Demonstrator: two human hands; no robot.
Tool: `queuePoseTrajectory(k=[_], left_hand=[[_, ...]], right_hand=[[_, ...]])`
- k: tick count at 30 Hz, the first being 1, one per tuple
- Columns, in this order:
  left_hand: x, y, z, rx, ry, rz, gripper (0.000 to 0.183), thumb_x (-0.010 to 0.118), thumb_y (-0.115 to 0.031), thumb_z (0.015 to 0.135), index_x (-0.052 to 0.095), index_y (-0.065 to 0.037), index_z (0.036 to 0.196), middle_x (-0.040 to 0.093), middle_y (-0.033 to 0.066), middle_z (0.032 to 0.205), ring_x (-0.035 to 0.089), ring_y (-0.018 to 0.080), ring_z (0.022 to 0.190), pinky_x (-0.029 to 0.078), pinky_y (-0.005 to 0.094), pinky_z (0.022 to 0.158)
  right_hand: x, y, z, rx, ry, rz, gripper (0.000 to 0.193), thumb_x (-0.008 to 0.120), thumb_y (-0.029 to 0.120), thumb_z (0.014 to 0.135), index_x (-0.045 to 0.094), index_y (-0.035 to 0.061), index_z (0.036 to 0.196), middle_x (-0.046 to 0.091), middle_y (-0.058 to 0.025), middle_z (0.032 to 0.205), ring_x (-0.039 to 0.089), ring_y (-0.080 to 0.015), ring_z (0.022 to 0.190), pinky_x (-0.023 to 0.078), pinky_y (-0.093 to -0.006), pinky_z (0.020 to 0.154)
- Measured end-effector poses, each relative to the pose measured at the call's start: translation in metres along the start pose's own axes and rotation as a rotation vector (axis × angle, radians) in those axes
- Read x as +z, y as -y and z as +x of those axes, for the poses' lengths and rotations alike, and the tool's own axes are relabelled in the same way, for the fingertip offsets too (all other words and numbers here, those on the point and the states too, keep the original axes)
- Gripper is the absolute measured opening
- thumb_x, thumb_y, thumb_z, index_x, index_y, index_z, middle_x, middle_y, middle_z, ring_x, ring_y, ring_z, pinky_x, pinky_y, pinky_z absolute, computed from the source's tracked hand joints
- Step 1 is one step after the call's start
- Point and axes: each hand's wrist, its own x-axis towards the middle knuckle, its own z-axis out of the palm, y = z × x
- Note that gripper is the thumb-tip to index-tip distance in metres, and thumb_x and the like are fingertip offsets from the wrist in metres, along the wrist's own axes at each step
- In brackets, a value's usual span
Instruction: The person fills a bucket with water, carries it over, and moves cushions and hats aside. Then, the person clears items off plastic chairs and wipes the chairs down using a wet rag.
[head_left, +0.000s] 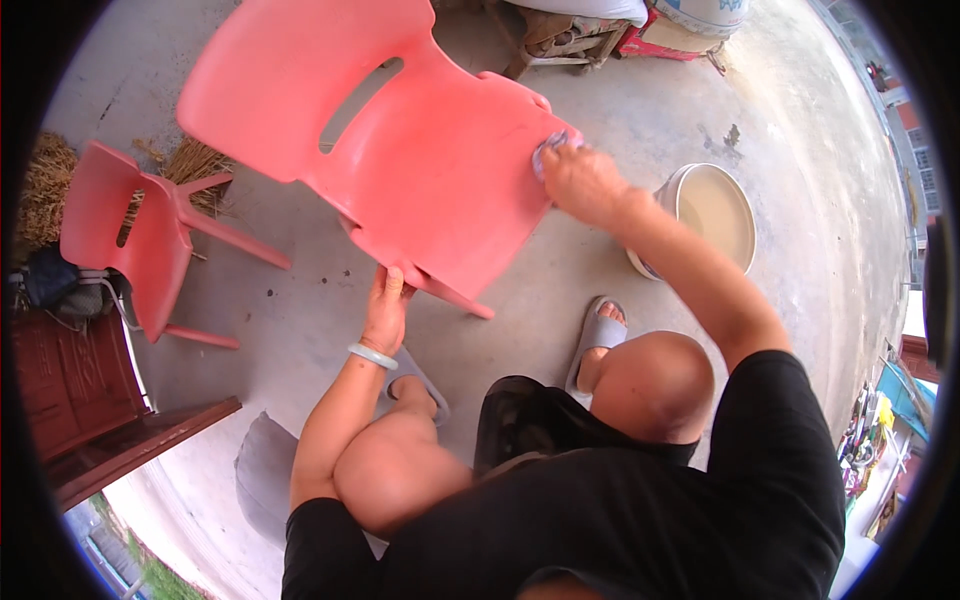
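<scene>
L hand (385, 310) grips lower edge of tipped red chair (420, 150) on concrete floor (560, 130), R hand (580, 180) closed on cloth (552, 150) pressed to seat w/ basin (712, 212) just beside.

— What is the big red chair (420, 150) looking like up close?

— Moulded plastic, smooth, giving off a dull sheen. The smaller red chair (120, 235) is showing the same plastic, a bit more matt.

— And the thing under the right hand (585, 185)?

— A soft, crumpled cloth (553, 148), pale and matt.

— The floor (800, 150)?

— Bare concrete, looking rough and blotchy. The basin (715, 215) is looking like smooth plastic, and the bangle (372, 355) on the left wrist is gleaming, glossy and pale.
</scene>
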Motion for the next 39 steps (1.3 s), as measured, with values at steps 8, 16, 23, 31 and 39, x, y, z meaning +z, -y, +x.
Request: queuePoseTrajectory(k=[8, 16, 23, 31, 39], left_hand=[[-0.008, 0.010, 0.005, -0.053, -0.028, 0.003, 0.052, 0.045, -0.045, 0.091, 0.037, -0.010, 0.130, 0.044, 0.0030, 0.128, 0.042, 0.0175, 0.117, 0.032, 0.0371, 0.101], [-0.022, 0.006, 0.007, -0.082, 0.034, 0.036, 0.055, 0.044, -0.048, 0.090, 0.039, -0.010, 0.129, 0.047, 0.0028, 0.125, 0.044, 0.0173, 0.115, 0.034, 0.0366, 0.098], [-0.008, -0.008, -0.002, -0.081, 0.009, -0.020, 0.061, 0.045, -0.050, 0.089, 0.034, -0.008, 0.132, 0.042, 0.0045, 0.131, 0.041, 0.0191, 0.118, 0.031, 0.0390, 0.100], [-0.013, -0.007, -0.004, -0.114, -0.013, 0.030, 0.065, 0.043, -0.053, 0.088, 0.032, -0.008, 0.133, 0.038, 0.0048, 0.134, 0.037, 0.0205, 0.121, 0.028, 0.0399, 0.101], [-0.011, -0.011, -0.005, -0.093, 0.006, 0.024, 0.062, 0.042, -0.052, 0.089, 0.033, -0.008, 0.132, 0.037, 0.0058, 0.134, 0.037, 0.0221, 0.122, 0.030, 0.0423, 0.101]], right_hand=[[-0.003, 0.104, -0.023, -0.417, -0.180, 0.198, 0.014, 0.054, 0.012, 0.067, 0.055, -0.0005, 0.074, 0.057, -0.0127, 0.069, 0.059, -0.0212, 0.057, 0.046, -0.0305, 0.043], [-0.034, 0.129, -0.013, -0.641, -0.108, 0.264, 0.018, 0.054, 0.010, 0.068, 0.054, -0.0044, 0.079, 0.056, -0.0153, 0.070, 0.057, -0.0242, 0.054, 0.046, -0.0339, 0.043], [0.011, 0.047, -0.050, -0.333, -0.249, 0.416, 0.030, 0.055, 0.020, 0.081, 0.048, 0.0121, 0.109, 0.055, -0.0106, 0.078, 0.059, -0.0280, 0.068, 0.049, -0.0368, 0.047], [0.023, -0.036, -0.085, 0.755, -0.004, 1.540, 0.036, 0.047, 0.020, 0.088, 0.048, 0.0018, 0.119, 0.061, -0.0168, 0.105, 0.062, -0.0295, 0.089, 0.050, -0.0398, 0.075], [0.049, -0.056, -0.125, 0.652, -0.555, 2.749, 0.041, 0.036, 0.021, 0.091, 0.047, -0.0054, 0.121, 0.056, -0.0166, 0.116, 0.055, -0.0259, 0.105, 0.043, -0.0370, 0.094]])
